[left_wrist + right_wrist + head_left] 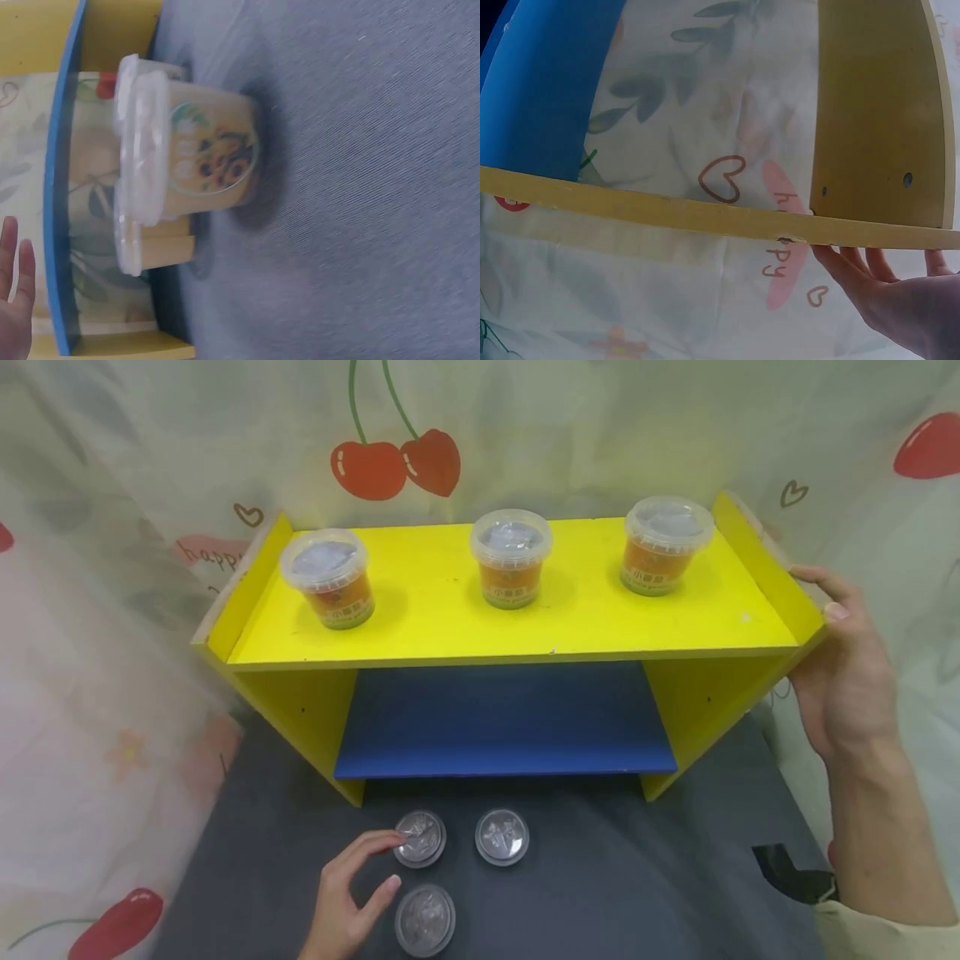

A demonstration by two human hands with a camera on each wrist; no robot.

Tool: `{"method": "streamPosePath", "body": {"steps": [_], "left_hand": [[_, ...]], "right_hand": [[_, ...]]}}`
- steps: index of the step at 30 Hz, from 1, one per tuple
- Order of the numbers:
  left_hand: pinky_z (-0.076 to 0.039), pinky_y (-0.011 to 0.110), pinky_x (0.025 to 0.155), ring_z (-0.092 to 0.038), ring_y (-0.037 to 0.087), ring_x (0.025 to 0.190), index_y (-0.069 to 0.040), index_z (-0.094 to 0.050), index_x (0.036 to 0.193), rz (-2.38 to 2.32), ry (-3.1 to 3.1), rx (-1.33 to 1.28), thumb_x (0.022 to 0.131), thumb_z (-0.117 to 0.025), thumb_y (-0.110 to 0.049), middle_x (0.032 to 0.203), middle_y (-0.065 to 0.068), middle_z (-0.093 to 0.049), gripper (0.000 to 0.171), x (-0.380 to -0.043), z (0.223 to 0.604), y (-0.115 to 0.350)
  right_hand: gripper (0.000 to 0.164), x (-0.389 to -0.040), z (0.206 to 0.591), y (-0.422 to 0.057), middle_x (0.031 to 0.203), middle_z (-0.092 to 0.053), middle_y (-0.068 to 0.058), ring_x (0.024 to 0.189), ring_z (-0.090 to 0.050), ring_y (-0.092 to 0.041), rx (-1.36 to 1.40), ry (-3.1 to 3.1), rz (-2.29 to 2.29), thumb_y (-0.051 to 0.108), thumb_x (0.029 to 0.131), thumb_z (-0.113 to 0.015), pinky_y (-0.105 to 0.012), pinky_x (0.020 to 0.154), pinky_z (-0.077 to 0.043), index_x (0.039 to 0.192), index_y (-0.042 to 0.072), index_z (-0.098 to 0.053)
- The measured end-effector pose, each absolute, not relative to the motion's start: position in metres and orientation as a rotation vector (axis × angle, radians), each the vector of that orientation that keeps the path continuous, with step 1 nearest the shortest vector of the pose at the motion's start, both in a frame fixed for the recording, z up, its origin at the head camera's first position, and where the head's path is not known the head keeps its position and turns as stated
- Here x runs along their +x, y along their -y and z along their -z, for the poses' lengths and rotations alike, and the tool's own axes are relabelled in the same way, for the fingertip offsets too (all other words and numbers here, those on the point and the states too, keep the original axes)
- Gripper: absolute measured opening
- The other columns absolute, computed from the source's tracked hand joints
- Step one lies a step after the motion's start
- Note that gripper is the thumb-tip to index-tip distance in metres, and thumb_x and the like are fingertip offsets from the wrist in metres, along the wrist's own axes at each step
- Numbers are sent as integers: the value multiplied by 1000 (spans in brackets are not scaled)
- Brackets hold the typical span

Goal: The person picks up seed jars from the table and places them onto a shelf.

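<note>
My left hand (pixel 348 889) is beside a round clear-lidded tub (pixel 420 838) on the dark cloth. Its forefinger overlaps the lid's left edge, while the thumb stands apart from it. A second lidded tub (pixel 425 921) lies nearer, and a third (pixel 502 837) to the right. In the left wrist view, a tub (pixel 214 154) shows a round food-picture label, and my left fingers (pixel 26 274) look straight. My right hand (pixel 851 668) rests against the outer right side of a yellow and blue shelf (pixel 435 643); in the right wrist view its fingertips touch that panel (pixel 667 208) from outside.
On the yellow top board stand three clear-lidded tubs with orange labels: left (pixel 337 597), middle (pixel 510 578) and right (pixel 656 564). Below it is a blue board (pixel 502 718). A cherry-print curtain (pixel 562 435) hangs behind and at the sides. Dark cloth (pixel 600 877) covers the table.
</note>
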State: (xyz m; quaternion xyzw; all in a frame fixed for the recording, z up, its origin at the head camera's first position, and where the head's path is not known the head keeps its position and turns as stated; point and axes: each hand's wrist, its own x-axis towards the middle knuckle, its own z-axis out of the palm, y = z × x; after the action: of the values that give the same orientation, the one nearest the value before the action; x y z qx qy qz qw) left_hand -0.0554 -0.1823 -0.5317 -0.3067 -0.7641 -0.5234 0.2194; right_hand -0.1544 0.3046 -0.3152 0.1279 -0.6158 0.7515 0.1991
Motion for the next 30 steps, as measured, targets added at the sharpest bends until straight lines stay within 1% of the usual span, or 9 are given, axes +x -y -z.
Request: {"method": "streamPosePath", "body": {"steps": [5,9,11,13,17,20,24,28,30], "left_hand": [[-44,24,100,-63,26,109,5,-63,120,1482,2071,-952,79,-69,-1,115,18,-67,42,-54,546,185],[-42,24,102,-64,25,110,5,-63,120,1478,2091,-973,78,-69,-1,115,19,-67,43,-50,558,189],[-41,23,102,-64,24,110,3,-64,121,1479,2130,-968,76,-71,1,115,18,-67,45,-47,565,190],[-41,22,101,-64,22,110,-1,-64,122,1472,2181,-960,74,-73,1,116,16,-67,49,-43,572,190],[-40,19,102,-63,20,112,-8,-64,126,1442,2267,-945,71,-80,-3,120,10,-66,58,-37,585,189],[-38,20,105,-62,21,114,-6,-63,126,1430,2281,-967,68,-84,-6,123,11,-65,61,-34,595,189],[-35,19,106,-61,21,117,-2,-63,125,1435,2299,-955,69,-85,-9,124,14,-65,61,-29,603,188],[-35,17,105,-61,18,116,-3,-64,125,1436,2354,-883,70,-87,-12,124,14,-65,61,-23,604,189],[-35,16,105,-61,17,117,-4,-63,126,1430,2383,-853,69,-88,-14,125,12,-64,63,-21,605,189]], "right_hand": [[46,-155,315,-302,103,-58,-15,91,-53,-27,352,1639,-2160,19,99,-41,-32,80,-44,142,3,-43],[46,-156,315,-300,98,-59,-12,87,-54,-25,326,1585,-2204,19,98,-40,-32,77,-45,140,3,-45],[46,-155,314,-300,96,-59,-12,86,-54,-25,318,1583,-2204,20,98,-40,-32,77,-44,140,3,-45],[46,-155,313,-300,99,-58,-13,88,-53,-26,315,1592,-2193,20,98,-39,-32,78,-44,141,3,-44],[44,-157,310,-297,95,-58,-13,84,-53,-26,287,1565,-2195,18,99,-39,-31,75,-45,139,2,-46],[43,-159,309,-294,88,-56,-12,78,-53,-24,238,1545,-2192,16,100,-37,-29,71,-46,138,2,-48],[42,-160,309,-290,81,-54,-10,70,-52,-22,155,1536,-2170,16,101,-35,-27,69,-47,138,4,-49],[42,-161,310,-288,74,-53,-8,64,-51,-20,129,1509,-2158,17,101,-33,-25,64,-48,138,4,-49],[42,-161,310,-288,74,-53,-8,63,-51,-19,133,1500,-2157,18,101,-33,-24,62,-48,138,4,-48]]}}
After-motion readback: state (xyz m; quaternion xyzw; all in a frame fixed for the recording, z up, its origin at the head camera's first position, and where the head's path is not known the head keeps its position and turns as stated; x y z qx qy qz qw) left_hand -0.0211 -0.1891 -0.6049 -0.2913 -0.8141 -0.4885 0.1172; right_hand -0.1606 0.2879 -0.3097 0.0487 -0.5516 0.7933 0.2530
